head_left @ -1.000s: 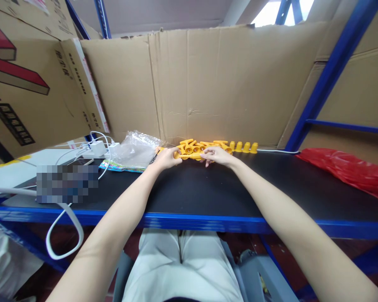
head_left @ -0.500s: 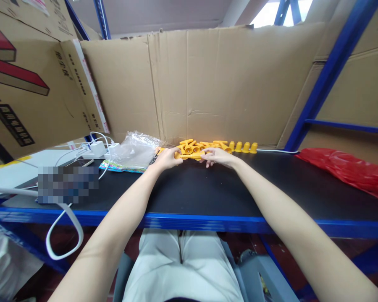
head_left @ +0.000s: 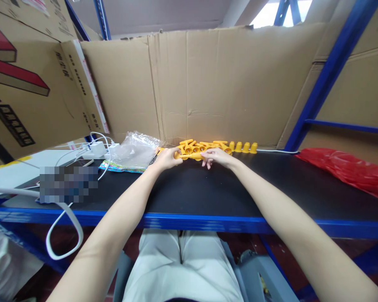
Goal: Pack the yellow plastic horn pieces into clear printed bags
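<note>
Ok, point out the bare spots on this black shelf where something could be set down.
Bare black shelf lies in front of both hands, from the blue front edge across to the red bag. Crowded: the back, with yellow parts, clear bag and white cables.

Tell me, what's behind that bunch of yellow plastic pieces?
Right behind the yellow plastic pieces stands a brown cardboard wall. The left hand and right hand cover the pieces' front, and whatever lies behind the cardboard is hidden.
</note>
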Tool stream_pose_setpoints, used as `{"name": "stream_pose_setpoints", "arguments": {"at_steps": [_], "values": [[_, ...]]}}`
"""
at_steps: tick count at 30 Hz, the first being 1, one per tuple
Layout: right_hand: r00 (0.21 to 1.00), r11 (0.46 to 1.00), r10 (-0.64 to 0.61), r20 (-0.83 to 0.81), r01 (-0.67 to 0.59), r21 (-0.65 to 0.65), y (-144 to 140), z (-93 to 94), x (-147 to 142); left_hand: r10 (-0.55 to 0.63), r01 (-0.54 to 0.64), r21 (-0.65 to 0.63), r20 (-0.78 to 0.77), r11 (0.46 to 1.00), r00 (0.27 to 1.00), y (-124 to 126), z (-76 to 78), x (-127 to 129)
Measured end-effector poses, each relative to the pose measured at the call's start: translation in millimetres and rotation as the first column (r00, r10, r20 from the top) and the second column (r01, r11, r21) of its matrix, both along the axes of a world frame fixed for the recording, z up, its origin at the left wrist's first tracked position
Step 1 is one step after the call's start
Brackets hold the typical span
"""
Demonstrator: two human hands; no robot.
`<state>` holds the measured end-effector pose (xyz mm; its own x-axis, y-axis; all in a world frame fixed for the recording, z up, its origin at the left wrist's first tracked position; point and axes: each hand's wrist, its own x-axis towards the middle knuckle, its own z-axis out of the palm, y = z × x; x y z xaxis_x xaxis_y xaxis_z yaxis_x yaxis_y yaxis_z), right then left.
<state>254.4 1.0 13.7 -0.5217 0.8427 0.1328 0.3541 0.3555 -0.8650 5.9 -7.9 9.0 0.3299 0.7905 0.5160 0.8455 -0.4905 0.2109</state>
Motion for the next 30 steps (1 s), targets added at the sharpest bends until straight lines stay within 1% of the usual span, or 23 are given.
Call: {"name": "stream_pose_setpoints", "arguments": {"at_steps": [6,12,15,18,22,27,30], "values": [[1.000,1.000,-0.004,-0.020,0.004,-0.010,3.7,-3.2,-1.9,-0.007,0.007,0.001,0.007,1.000,1.000,0.6,-1.0,-0.5],[0.998,0.998,-0.011,-0.068,0.007,-0.061,3.8,-5.3,-5.0,0.000,0.000,0.012,-0.022,1.000,1.000,1.5,-1.5,-0.5],[0.997,0.997,-0.034,-0.064,0.030,-0.065,1.7,-3.9,-7.2,0.008,-0.008,0.009,-0.023,1.000,1.000,1.5,-0.9,-0.9],[0.998,0.997,-0.057,-0.031,0.055,-0.055,0.2,-1.7,-8.0,0.012,-0.012,0.005,-0.013,1.000,1.000,2.5,-0.7,-1.8],[0.999,0.999,-0.039,0.007,0.039,-0.032,2.3,-2.1,-5.1,0.018,-0.018,-0.003,0.006,1.000,1.000,5.3,-1.9,-3.2],[0.996,0.998,-0.046,-0.070,0.049,0.039,6.2,-5.2,-1.9,0.023,-0.023,-0.008,0.015,1.000,1.000,5.7,-2.8,-3.7],[0.996,0.994,-0.045,-0.081,0.053,0.093,5.1,-3.0,-2.0,0.014,-0.013,-0.006,0.024,1.000,1.000,4.9,-2.9,-3.2]]}}
